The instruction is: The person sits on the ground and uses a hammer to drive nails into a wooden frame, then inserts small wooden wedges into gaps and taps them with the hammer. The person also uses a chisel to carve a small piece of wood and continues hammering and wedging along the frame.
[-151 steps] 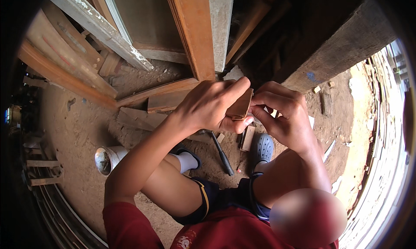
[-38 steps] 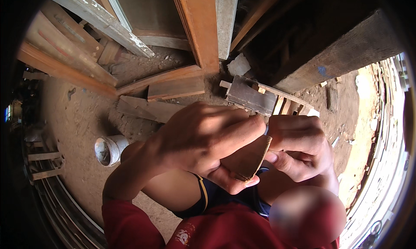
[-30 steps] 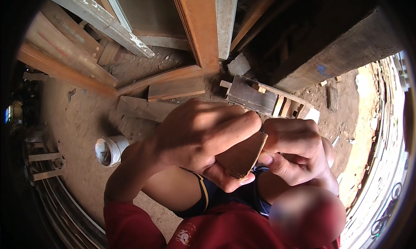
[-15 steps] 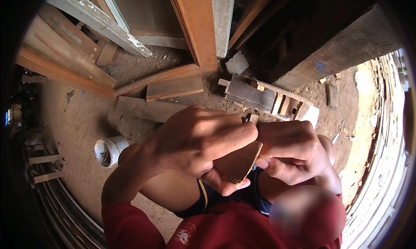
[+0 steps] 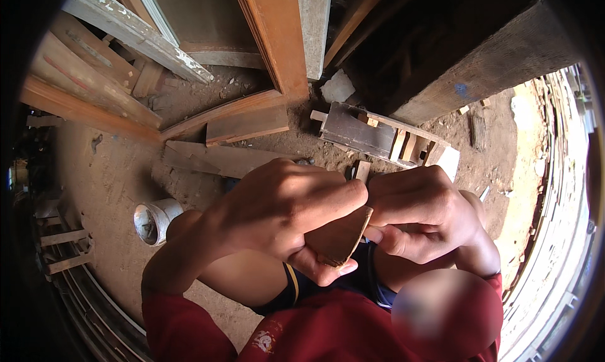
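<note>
My left hand (image 5: 287, 210) grips a flat brown piece (image 5: 334, 236) with a rough, paler curved edge, its thumb below and fingers over the top. Whether it is wood or folded sheet I cannot tell. My right hand (image 5: 419, 217) is closed, knuckles up, close against the piece's right edge. Its thumb is pressed to its curled fingers, and what they pinch, if anything, is hidden. Both hands are held above my lap, almost touching each other.
A white bucket (image 5: 154, 222) lies tipped at the left. Ahead are a wooden hand-made box frame (image 5: 359, 136), loose boards (image 5: 246, 127) and an upright orange wooden frame (image 5: 277, 40). A thick beam (image 5: 485, 65) leans at the right. The floor is bare earth.
The whole view has shifted slightly, so surroundings sit a little further left. Both hands keep nearly the same hold, the right hand staying beside the brown piece's edge.
</note>
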Motion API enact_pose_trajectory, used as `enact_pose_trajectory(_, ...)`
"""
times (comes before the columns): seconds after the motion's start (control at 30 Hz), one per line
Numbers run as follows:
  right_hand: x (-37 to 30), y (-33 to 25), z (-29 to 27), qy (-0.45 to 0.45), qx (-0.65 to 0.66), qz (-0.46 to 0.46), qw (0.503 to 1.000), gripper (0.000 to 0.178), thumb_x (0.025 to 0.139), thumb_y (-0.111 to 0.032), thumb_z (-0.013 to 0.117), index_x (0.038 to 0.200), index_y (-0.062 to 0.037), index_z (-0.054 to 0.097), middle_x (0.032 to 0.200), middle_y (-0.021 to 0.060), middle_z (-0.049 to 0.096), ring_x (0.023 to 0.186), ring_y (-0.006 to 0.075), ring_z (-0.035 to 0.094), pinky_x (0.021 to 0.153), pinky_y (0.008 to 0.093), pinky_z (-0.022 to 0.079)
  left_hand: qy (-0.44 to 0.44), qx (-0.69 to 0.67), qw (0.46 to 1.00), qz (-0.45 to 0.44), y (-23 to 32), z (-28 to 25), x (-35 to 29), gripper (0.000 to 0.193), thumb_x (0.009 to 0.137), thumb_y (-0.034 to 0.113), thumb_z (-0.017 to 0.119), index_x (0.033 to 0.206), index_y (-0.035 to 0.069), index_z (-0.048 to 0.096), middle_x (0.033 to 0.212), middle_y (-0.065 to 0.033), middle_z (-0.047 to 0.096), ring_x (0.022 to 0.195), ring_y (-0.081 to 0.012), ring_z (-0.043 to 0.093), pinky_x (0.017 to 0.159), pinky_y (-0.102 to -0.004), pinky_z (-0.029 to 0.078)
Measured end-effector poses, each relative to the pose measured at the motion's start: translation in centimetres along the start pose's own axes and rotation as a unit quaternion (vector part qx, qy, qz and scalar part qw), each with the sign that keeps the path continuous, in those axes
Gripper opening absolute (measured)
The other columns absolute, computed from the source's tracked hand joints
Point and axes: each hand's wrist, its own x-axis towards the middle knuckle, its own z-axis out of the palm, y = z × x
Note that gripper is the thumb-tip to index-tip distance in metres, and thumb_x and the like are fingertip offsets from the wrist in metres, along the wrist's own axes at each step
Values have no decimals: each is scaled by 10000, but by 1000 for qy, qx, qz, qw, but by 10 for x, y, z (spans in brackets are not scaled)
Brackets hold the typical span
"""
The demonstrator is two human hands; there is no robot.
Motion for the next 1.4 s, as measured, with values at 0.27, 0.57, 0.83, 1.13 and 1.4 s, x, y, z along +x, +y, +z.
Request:
enact_pose_trajectory(0.27,0,-3,3,66,-62,35,995,107,803,-45,681,893,0,646,762,116,613,655,271,624,572,345,485,4,-56,994,-94,-3,0,-1,550,682,424,725,961,-13,539,718,-115,547,613,-297,571,582,-377,464)
enact_pose_trajectory(0.57,5,-1,18,226,-254,-32,940,222,715,-12,760,917,30,677,802,102,583,738,245,620,612,343,499,62,-49,986,-146,-6,-1,6,477,685,368,680,921,-4,497,710,-132,501,618,-262,516,590,-376,439)
enact_pose_trajectory(0.83,3,2,19,222,-322,-65,918,177,690,-23,750,856,11,700,791,94,582,690,221,591,563,326,473,69,-5,991,-113,-11,3,4,459,691,341,689,907,-5,479,697,-142,501,601,-277,506,578,-376,439)
enact_pose_trajectory(1.13,4,3,23,236,-317,-79,915,195,672,4,735,860,10,683,787,93,576,682,226,583,561,328,473,78,-16,990,-119,-8,3,3,502,711,401,688,917,-7,482,692,-137,497,612,-255,513,579,-369,444)
enact_pose_trajectory(1.4,4,3,21,240,-329,-90,909,183,673,-11,755,830,8,663,774,94,577,666,235,580,544,334,469,76,-20,990,-115,-8,3,5,525,712,436,686,918,-4,485,684,-131,496,601,-249,514,570,-370,442)
